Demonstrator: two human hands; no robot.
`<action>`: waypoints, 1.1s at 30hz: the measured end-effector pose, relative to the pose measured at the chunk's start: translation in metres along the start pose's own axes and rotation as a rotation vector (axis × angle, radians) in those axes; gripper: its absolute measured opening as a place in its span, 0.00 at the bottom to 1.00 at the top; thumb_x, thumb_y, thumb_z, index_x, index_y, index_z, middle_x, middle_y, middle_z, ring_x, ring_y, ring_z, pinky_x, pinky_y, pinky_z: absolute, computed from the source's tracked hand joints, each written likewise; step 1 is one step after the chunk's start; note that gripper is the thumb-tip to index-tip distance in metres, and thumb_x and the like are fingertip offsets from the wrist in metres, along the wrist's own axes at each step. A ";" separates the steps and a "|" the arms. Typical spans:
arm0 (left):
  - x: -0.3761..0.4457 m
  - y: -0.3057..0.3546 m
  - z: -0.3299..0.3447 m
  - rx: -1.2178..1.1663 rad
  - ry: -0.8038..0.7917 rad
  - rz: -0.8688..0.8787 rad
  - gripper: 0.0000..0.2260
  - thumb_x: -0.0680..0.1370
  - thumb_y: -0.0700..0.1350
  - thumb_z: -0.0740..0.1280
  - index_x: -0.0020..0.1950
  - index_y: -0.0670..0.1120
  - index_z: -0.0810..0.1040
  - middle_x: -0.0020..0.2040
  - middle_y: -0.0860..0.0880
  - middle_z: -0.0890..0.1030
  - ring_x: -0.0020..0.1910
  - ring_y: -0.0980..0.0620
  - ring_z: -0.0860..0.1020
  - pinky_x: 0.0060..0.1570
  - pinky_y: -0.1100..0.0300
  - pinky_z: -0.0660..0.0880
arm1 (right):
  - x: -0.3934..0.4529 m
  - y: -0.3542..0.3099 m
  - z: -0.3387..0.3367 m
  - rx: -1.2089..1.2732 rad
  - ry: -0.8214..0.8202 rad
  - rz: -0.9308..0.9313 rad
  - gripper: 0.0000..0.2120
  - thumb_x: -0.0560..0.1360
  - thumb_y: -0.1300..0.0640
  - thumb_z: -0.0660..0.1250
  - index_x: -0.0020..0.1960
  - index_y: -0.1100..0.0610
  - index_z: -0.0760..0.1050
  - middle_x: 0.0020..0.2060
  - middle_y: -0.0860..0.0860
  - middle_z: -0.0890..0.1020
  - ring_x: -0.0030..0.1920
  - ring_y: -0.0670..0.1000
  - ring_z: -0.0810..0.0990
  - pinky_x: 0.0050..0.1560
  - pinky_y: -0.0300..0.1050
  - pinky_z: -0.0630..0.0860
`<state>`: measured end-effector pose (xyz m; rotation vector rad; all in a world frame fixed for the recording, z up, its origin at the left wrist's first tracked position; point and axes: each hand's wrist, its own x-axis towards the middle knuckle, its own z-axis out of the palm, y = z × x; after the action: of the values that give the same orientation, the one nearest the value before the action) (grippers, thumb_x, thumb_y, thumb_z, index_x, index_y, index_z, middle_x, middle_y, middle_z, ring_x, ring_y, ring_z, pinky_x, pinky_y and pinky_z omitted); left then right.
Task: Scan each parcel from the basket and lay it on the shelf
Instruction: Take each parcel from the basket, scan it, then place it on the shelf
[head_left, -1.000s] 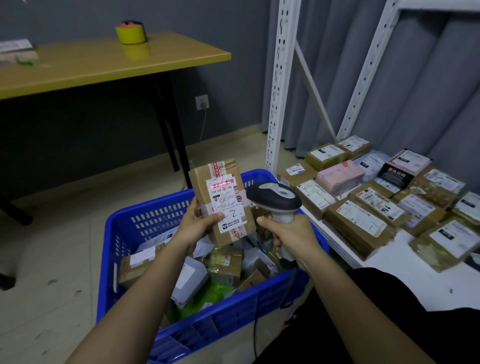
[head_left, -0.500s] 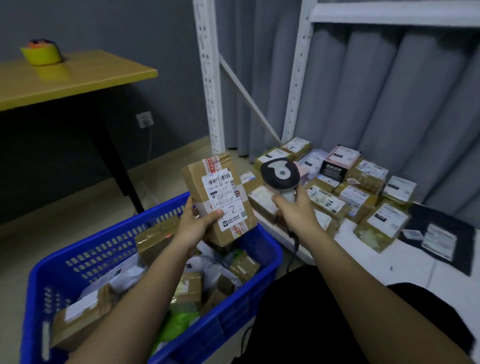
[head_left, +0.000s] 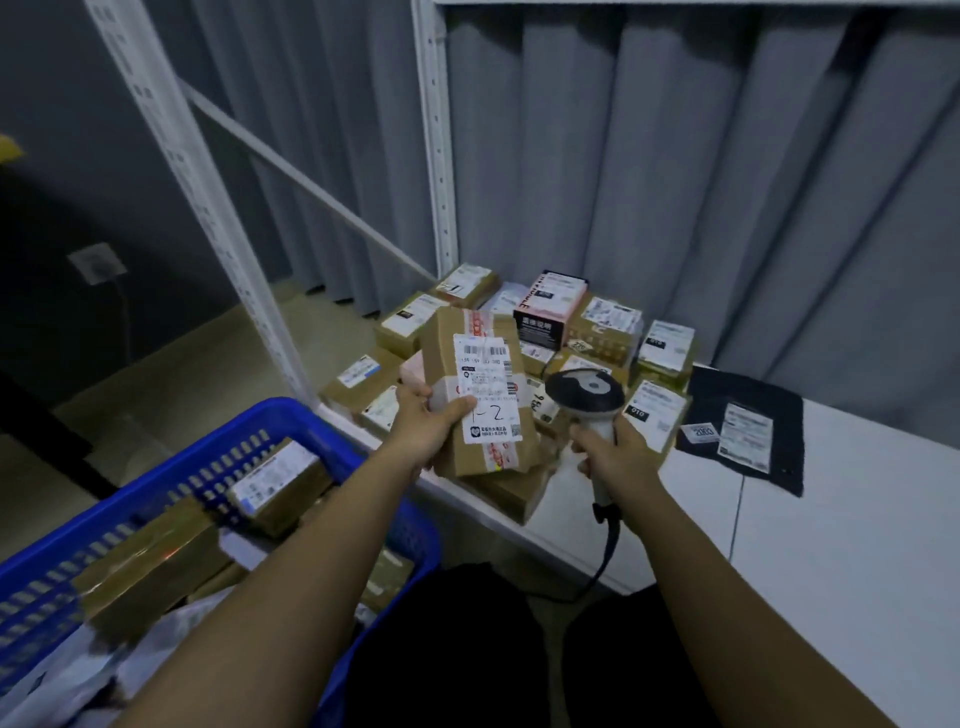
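Observation:
My left hand (head_left: 423, 423) grips a brown cardboard parcel (head_left: 480, 392) with a white label marked "1-2", held upright over the left end of the white shelf (head_left: 852, 525). My right hand (head_left: 615, 457) holds the grey barcode scanner (head_left: 587, 395) by its handle, just right of the parcel, with its cable hanging down. The blue basket (head_left: 332, 441) sits at lower left with several parcels inside. Several labelled parcels (head_left: 618, 322) lie packed together on the shelf behind my hands.
White perforated shelf uprights (head_left: 434, 156) and a diagonal brace stand at the back left. A black bag with labels (head_left: 743, 426) lies on the shelf to the right. Grey curtains hang behind. A wall socket (head_left: 96, 262) is at left.
The view has swung right, from the basket to the shelf. Both hands moved with the parcel and scanner from above the basket to over the shelf's edge. The red scan line is gone.

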<state>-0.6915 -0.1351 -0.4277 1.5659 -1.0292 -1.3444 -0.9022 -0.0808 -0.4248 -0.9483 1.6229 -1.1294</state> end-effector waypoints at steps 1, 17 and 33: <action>0.009 0.002 0.008 0.034 -0.010 -0.004 0.24 0.74 0.48 0.72 0.62 0.47 0.62 0.61 0.44 0.75 0.55 0.45 0.78 0.56 0.48 0.76 | 0.004 0.001 -0.002 -0.004 -0.006 0.009 0.15 0.78 0.56 0.66 0.63 0.58 0.74 0.47 0.53 0.80 0.41 0.49 0.76 0.37 0.40 0.72; 0.120 0.008 0.078 0.962 0.072 0.297 0.25 0.80 0.60 0.55 0.76 0.56 0.57 0.76 0.46 0.60 0.75 0.42 0.57 0.70 0.37 0.56 | 0.045 0.005 -0.015 0.193 0.002 0.141 0.03 0.77 0.58 0.64 0.45 0.55 0.74 0.36 0.53 0.77 0.34 0.50 0.74 0.38 0.44 0.70; 0.060 -0.001 0.037 0.752 -0.025 0.397 0.19 0.80 0.49 0.63 0.70 0.53 0.68 0.70 0.47 0.68 0.68 0.46 0.68 0.66 0.47 0.68 | 0.019 -0.003 0.020 0.134 -0.172 0.051 0.15 0.77 0.52 0.68 0.63 0.51 0.73 0.53 0.51 0.80 0.48 0.49 0.78 0.44 0.42 0.75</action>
<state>-0.7220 -0.1933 -0.4519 1.7192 -1.8887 -0.7272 -0.8885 -0.1044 -0.4304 -0.8874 1.4078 -1.0769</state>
